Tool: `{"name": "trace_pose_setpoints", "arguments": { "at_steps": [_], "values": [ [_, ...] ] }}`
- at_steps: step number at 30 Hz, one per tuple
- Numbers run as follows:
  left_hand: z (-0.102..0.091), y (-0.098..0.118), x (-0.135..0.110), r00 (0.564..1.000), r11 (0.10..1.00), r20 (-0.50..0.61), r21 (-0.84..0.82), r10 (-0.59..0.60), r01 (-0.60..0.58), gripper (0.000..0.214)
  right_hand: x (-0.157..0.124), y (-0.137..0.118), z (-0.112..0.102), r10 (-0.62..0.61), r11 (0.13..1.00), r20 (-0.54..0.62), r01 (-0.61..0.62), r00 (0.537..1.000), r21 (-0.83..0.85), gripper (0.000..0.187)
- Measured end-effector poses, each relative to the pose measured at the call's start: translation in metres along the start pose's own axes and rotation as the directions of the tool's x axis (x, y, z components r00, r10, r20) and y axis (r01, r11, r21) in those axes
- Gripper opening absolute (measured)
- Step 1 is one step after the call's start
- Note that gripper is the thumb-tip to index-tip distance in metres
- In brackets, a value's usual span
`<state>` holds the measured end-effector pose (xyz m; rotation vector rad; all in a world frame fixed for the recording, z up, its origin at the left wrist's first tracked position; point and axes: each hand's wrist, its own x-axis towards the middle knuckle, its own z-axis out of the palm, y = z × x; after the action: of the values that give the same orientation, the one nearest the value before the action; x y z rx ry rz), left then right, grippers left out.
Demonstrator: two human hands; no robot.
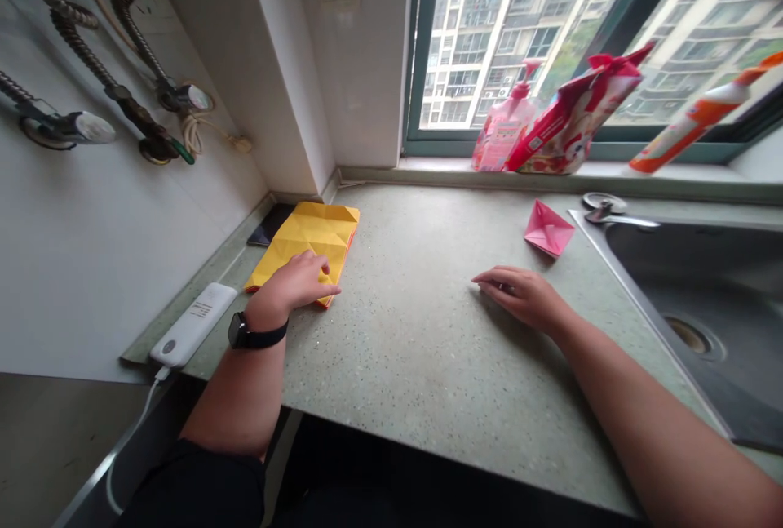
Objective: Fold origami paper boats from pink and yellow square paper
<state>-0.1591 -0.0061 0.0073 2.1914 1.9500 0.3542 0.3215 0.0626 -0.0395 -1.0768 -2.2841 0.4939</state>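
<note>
My left hand (pixel 299 279), with a black watch on its wrist, rests on a stack of yellow paper (pixel 311 226) at the left of the counter. Its thumb and forefinger are apart; the other fingertips are partly hidden. Creases run across the top yellow sheet, and orange-red edges show beneath it. My right hand (pixel 514 291) lies on the bare counter with fingers stretched out, holding nothing. Beyond it, near the sink, sits a folded pink paper piece (pixel 549 228), apart from the hand.
A speckled green counter (pixel 404 332) lies before me, with a metal sink (pixel 673 283) at right. A white power bank (pixel 192 324) with a cable and a dark flat object (pixel 269 226) are at left. A pink pump bottle (pixel 505 132), red bag (pixel 568 120) and orange-white bottle (pixel 691 124) line the windowsill.
</note>
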Motion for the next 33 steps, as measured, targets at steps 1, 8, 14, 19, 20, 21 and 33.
{"name": "trace_pose_setpoints", "arguments": {
  "at_steps": [1,8,14,19,20,21,33],
  "values": [
    [0.001,0.0,-0.002,1.0,1.0,-0.005,0.014,0.006,-0.006,0.038,0.0,0.0,0.0,0.007,1.0,-0.003,-0.007,1.0,-0.001,0.035],
    [0.005,0.005,-0.006,0.999,1.0,-0.031,0.017,0.017,-0.016,0.026,0.001,0.003,0.0,0.019,1.0,0.0,-0.019,1.0,-0.016,0.036],
    [0.01,0.011,-0.006,0.999,0.997,-0.033,0.08,-0.021,0.024,0.023,0.0,0.002,0.0,0.026,1.0,0.012,-0.025,1.0,-0.015,0.038],
    [0.012,0.012,-0.004,0.999,0.992,-0.028,0.123,-0.029,0.033,0.019,0.0,0.002,0.0,0.037,0.999,0.017,-0.036,0.999,-0.013,0.039],
    [0.011,0.013,-0.004,0.999,0.991,-0.021,0.127,-0.037,0.04,0.017,0.0,0.002,0.0,0.038,0.999,0.019,-0.037,0.999,-0.014,0.038],
    [0.009,0.014,-0.004,0.999,0.991,-0.007,0.125,-0.05,0.051,0.016,0.0,0.001,0.0,0.038,0.999,0.022,-0.038,0.999,-0.013,0.038],
    [0.003,0.005,-0.001,0.999,0.999,-0.014,-0.033,-0.028,0.028,0.015,0.001,-0.001,-0.001,0.047,0.999,0.042,-0.047,0.998,-0.002,0.035]
  ]
}}
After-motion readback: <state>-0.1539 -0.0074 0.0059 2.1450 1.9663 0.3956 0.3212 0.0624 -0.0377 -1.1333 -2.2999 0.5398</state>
